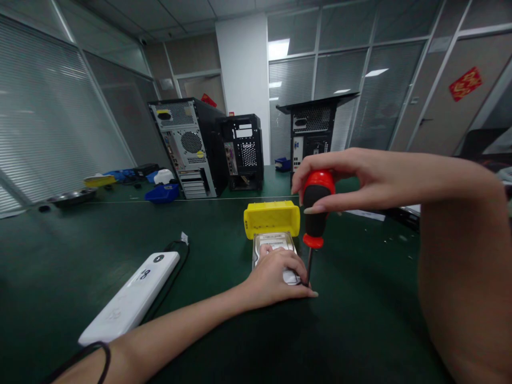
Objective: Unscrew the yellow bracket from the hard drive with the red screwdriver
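A hard drive point(276, 240) lies label up on the green table, partly covered by my left hand point(278, 274). That hand grips the drive, its thumb and fingers around the near right corner. My right hand point(340, 184) is closed round the red and black handle of a screwdriver point(316, 210). The screwdriver stands nearly upright, and its shaft runs down to the drive's near right corner beside my left fingertips. Its tip is hidden there, so I cannot see what it touches. Just behind the drive sits a yellow bin point(272, 216) with small dark bits in it.
A white power bank point(132, 298) with a black cable lies to the left. Computer cases point(192, 144) stand at the back, one more point(314, 128) at the back right. A blue bin point(162, 193) and a metal dish point(72, 197) are at the far left.
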Motion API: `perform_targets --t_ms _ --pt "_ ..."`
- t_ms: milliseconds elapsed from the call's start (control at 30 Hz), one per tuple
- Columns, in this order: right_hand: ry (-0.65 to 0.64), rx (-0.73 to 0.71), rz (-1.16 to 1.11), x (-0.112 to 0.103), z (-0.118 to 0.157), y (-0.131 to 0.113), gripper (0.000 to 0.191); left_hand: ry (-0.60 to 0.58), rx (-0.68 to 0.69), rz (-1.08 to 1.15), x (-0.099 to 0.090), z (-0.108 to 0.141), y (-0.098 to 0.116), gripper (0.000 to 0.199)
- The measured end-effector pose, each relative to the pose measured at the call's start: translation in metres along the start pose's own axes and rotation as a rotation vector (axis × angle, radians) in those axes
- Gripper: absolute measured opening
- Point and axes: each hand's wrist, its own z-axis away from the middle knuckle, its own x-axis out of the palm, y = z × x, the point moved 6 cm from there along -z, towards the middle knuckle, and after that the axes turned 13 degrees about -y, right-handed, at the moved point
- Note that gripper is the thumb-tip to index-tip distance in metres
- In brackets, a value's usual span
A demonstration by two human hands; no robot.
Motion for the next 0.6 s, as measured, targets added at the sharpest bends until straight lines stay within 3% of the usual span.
perform_targets --t_ms 600 --pt "-0.006 0.005 0.026 0.0010 -0.0014 -0.0017 0.037 -0.009 -0.021 0.146 0.0014 -0.0016 -0.0094 0.019"
